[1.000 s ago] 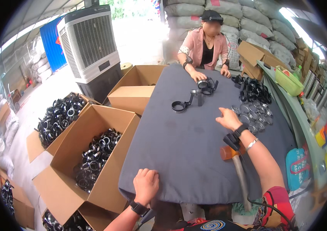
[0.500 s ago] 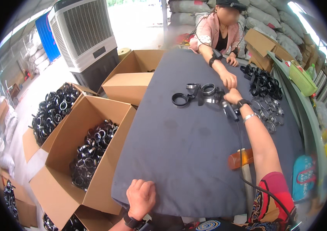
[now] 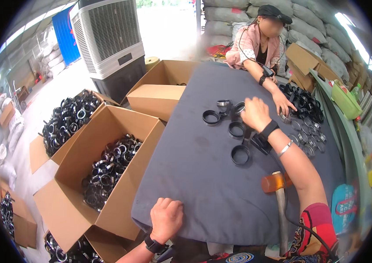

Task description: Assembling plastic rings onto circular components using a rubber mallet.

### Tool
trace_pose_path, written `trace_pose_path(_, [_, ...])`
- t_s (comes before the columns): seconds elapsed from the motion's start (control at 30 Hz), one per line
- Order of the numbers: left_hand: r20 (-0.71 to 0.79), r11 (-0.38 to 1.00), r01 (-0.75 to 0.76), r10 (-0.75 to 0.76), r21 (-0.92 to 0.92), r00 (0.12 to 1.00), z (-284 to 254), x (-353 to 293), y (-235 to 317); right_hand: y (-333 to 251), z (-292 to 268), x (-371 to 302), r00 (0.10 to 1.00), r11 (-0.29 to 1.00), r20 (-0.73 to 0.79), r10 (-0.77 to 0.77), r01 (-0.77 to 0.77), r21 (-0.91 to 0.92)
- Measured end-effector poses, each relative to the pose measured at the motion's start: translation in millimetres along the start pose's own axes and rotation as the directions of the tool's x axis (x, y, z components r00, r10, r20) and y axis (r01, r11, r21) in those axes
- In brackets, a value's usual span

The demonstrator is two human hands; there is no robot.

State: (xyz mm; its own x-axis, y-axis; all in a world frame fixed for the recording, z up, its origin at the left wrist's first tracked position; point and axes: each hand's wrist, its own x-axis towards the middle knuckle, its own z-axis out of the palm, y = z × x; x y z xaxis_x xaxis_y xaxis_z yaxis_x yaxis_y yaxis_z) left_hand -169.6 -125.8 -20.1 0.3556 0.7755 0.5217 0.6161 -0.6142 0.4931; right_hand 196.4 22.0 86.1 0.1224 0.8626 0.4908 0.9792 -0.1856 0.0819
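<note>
Right hand (image 3: 255,113) rests fingers curled on a black ring (image 3: 239,108), grip unclear; left hand (image 3: 166,218) clutches the table edge (image 3: 186,228); four rings lie loose, boxes (image 3: 107,171) partly filled.

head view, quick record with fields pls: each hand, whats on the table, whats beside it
left hand: resting closed on the near edge of the grey table
right hand: reaching over black rings, touching one
mallet: lying near the right forearm
co-worker's hand: at the ring pile
open box: left of the table, holding black rings
</note>
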Motion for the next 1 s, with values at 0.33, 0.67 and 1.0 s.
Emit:
trace_pose_path(0.33, [0.033,0.999,0.006,-0.005,-0.048,0.999,-4.4,2.1,-5.4,-33.7,87.0,87.5,0.785,0.977,0.588,-0.195,0.106,0.182])
trace_pose_path(0.67, [-0.080,0.995,-0.037,0.030,-0.089,0.996,5.2,-9.5,-12.9,-50.8,49.2,3.4,0.807,0.955,0.534,-0.254,0.298,0.005])
trace_pose_path(1.0, [-0.104,1.000,-0.025,0.024,-0.009,0.994,4.7,-6.6,-12.8,-49.1,-14.9,-49.6,0.642,0.868,0.587,-0.494,0.325,0.376])
